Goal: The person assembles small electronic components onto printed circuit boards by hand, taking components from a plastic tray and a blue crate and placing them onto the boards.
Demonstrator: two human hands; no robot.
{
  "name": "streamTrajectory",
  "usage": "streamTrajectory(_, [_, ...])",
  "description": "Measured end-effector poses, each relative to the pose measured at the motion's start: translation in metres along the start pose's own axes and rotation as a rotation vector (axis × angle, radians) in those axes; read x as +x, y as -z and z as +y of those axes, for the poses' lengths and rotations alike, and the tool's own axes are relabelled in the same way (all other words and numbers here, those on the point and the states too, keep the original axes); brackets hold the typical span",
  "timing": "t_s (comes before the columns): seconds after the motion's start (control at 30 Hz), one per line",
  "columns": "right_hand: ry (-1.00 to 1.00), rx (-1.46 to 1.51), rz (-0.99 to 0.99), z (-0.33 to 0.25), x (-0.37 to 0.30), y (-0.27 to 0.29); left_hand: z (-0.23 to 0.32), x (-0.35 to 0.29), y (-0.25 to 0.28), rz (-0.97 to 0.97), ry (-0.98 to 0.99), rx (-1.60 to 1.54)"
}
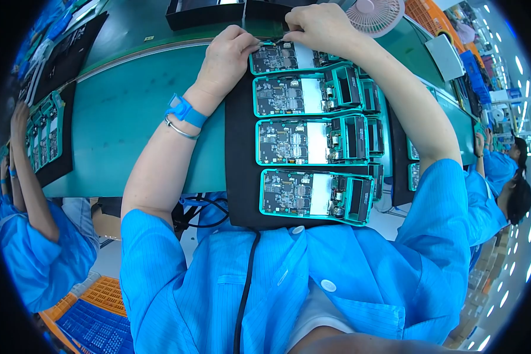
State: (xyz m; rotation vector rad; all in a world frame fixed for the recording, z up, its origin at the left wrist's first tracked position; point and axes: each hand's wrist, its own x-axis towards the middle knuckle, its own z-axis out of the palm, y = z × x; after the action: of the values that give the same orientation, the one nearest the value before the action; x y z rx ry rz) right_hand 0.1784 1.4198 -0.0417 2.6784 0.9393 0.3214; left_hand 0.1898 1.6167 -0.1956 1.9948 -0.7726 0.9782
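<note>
Four device housings, teal-rimmed and open, lie in a column on a black mat (pixel 240 147). Each holds a dark circuit board, a silver-white panel and a black frame at its right end. Both hands are at the far edge of the farthest housing (pixel 277 59). My left hand (pixel 227 56) is pinched at its far left corner, beside a small greenish piece; what sits between the fingertips is too small to name. Just right of it, my right hand (pixel 321 26) has its fingers curled down over the same edge, their tips partly hidden. The nearest housing (pixel 315 196) lies untouched.
A green work surface (pixel 147 124) extends left of the mat. Beyond the hands are a black tray (pixel 206 13) and a pink fan (pixel 376 15). Co-workers in blue sit on either side, similar housings (pixel 46 133) before the left one. Crates (pixel 97 318) stand lower left.
</note>
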Motion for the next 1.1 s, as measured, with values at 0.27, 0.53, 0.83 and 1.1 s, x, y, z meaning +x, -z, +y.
streamTrajectory(0.27, [0.285,-0.151,0.489,0.016,-0.009,-0.034,-0.001,0.000,-0.002,0.003,-0.001,-0.021])
streamTrajectory(0.53, [0.014,0.039,-0.001,0.003,-0.003,-0.002,-0.001,0.002,-0.001,-0.004,-0.023,-0.035])
streamTrajectory(0.83, [0.065,0.043,0.038,0.006,-0.002,-0.007,-0.005,0.006,0.000,-0.055,-0.108,0.016])
streamTrajectory(1.1, [-0.012,-0.106,0.127,0.012,-0.006,-0.032,0.009,-0.001,0.006,-0.052,-0.080,-0.046])
